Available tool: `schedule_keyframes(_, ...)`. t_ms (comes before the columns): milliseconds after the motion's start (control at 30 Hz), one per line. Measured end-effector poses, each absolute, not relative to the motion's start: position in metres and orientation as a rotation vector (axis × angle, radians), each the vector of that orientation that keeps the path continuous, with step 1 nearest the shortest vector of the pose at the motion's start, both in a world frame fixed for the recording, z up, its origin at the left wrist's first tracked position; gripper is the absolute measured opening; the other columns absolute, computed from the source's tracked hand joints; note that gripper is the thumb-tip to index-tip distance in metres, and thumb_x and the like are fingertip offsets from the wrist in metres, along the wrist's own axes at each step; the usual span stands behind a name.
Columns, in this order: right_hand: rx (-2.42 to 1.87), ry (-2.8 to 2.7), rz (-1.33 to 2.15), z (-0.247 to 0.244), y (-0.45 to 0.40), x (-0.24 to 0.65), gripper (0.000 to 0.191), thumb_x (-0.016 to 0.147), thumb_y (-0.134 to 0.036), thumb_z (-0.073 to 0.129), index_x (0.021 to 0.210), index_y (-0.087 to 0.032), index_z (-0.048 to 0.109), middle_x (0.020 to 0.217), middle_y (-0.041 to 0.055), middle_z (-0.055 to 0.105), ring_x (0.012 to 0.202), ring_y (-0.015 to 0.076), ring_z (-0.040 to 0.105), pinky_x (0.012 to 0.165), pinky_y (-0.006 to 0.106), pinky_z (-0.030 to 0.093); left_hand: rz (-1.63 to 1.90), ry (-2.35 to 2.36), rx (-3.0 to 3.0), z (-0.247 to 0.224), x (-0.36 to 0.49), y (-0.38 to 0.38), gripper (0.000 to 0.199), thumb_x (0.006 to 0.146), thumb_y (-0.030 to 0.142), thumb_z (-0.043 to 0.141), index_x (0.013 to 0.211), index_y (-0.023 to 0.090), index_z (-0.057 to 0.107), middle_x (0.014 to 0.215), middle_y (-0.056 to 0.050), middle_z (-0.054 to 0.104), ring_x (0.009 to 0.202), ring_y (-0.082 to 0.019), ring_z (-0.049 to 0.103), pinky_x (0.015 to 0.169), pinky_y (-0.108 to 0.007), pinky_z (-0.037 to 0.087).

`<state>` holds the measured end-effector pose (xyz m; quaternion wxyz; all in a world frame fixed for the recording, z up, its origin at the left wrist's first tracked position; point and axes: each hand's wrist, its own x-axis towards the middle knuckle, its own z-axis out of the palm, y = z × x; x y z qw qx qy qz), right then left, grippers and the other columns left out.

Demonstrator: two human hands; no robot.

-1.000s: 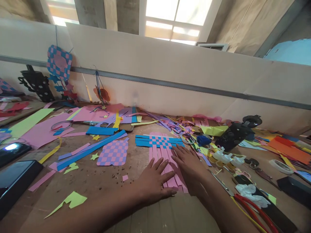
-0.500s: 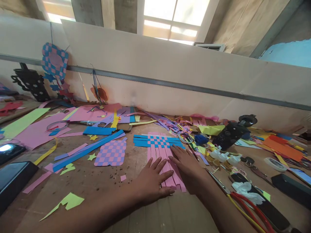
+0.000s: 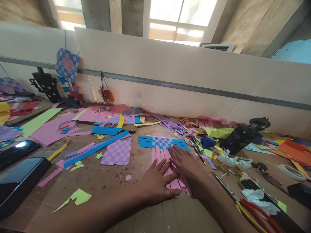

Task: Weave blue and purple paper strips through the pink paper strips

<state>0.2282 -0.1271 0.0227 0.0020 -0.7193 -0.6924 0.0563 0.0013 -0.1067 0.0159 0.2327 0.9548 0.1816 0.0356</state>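
Observation:
Pink paper strips (image 3: 158,155) run toward me on the table, crossed at their far end by blue strips (image 3: 145,141) in a checkered weave. My left hand (image 3: 159,181) lies over the near part of the pink strips, fingers spread. On their right side rests my right hand (image 3: 183,161), fingers extended, its fingertips at the lower edge of the blue strips. Neither hand grips anything. Left of the weave lies a finished pink and purple checkered piece (image 3: 116,152). A small pink square (image 3: 128,177) sits below it.
Scissors with red and yellow handles (image 3: 236,197) lie right of my right forearm. Beyond them are small glue bottles (image 3: 233,161) and a black tumbler (image 3: 234,137) on its side. Long blue strips (image 3: 97,149), a black box (image 3: 21,181) and paper scraps (image 3: 77,196) lie left.
The view has shifted slightly, so things on the table appear farther right. My hands remain on the pink strips in nearly the same pose.

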Motion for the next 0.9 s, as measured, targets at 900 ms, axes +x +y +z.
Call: schedule_keyframes(900, -2.169, -2.215, 0.265, 0.016, -0.131, 0.231, 0.065, 0.108, -0.054, 0.034, 0.167, -0.026, 0.038, 0.177, 0.0075, 0.026, 0.163, 0.0287, 0.025, 0.129, 0.056, 0.023, 0.154, 1.107, 2.665, 0.02, -0.02, -0.045, 0.076, 0.106, 0.065, 0.035, 0.162, 0.014, 0.044, 0.17, -0.018, 0.036, 0.159, -0.037, 0.032, 0.132, -0.061, 0.011)
